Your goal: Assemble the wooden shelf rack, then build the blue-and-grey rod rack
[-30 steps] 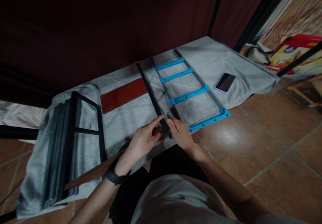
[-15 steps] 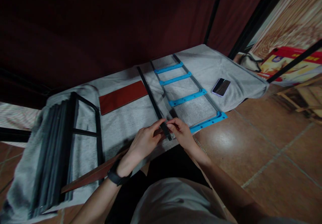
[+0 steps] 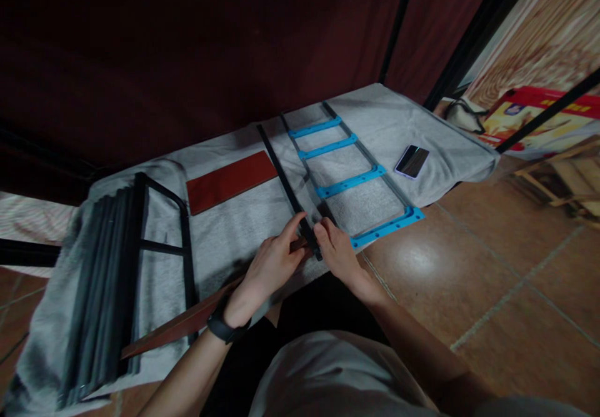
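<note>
A long dark board with a reddish-brown edge [image 3: 164, 334] runs from the lower left, under my left forearm, up to my hands. My left hand [image 3: 272, 261] is closed around its far end, with a fingertip against the side of a black metal bar [image 3: 284, 179]. The bar's near end meets the board there. From the other side, my right hand [image 3: 336, 249] has its fingers curled at that near end of the bar. Whatever is between the right fingertips is hidden. A second red-brown board [image 3: 232, 182] lies flat left of the bar.
Right of the bar lies a dark frame with blue crosspieces [image 3: 351, 180], beside a phone [image 3: 412, 161]. Several dark tubes [image 3: 100, 292] and a black metal frame [image 3: 162, 247] rest at the left on the grey blanket [image 3: 215, 236]. A wooden stool-like piece [image 3: 562, 173] stands right.
My right fingers have moved from a pinch beside the bar to a closer curl against its near end. My left hand and the long board have shifted slightly right.
</note>
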Demonstrator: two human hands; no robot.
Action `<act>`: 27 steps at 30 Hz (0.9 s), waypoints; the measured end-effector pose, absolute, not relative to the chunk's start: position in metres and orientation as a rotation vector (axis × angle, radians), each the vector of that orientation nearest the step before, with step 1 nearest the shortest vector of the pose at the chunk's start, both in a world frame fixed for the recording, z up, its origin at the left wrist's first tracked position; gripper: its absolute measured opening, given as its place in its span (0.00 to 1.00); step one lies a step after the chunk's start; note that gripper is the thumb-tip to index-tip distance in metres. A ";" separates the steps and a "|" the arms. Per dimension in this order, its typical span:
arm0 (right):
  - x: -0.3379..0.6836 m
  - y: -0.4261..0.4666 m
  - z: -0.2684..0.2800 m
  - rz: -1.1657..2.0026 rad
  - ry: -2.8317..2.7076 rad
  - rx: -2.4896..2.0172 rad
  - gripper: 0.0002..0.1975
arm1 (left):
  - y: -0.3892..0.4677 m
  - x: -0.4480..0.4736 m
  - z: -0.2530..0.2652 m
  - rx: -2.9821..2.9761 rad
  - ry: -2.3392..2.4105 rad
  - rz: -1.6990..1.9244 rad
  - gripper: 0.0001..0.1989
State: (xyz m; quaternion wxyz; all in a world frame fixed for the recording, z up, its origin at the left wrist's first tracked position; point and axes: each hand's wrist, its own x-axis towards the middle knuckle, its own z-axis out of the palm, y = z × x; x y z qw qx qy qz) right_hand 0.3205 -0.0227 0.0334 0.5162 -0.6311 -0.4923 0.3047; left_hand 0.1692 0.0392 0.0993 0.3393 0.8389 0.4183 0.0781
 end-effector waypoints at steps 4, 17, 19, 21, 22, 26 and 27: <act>0.325 -0.027 0.033 0.911 -1.008 -1.308 0.13 | 0.038 0.169 0.098 2.170 1.174 0.269 0.25; 0.322 -0.022 0.027 0.717 -1.170 -1.445 0.17 | 0.036 0.168 0.098 2.314 1.176 0.202 0.10; 0.324 -0.025 0.028 0.800 -1.115 -1.391 0.15 | 0.036 0.169 0.099 2.321 1.170 0.195 0.11; 0.326 -0.027 0.028 0.829 -1.129 -1.335 0.12 | 0.035 0.169 0.099 2.324 1.165 0.194 0.12; 0.328 -0.027 0.027 0.819 -1.154 -1.321 0.10 | 0.035 0.169 0.100 2.324 1.163 0.197 0.13; 0.330 -0.021 0.025 0.751 -1.252 -1.377 0.10 | 0.034 0.169 0.101 2.320 1.171 0.228 0.13; 0.330 -0.020 0.025 0.718 -1.277 -1.407 0.11 | 0.034 0.170 0.101 2.318 1.178 0.234 0.13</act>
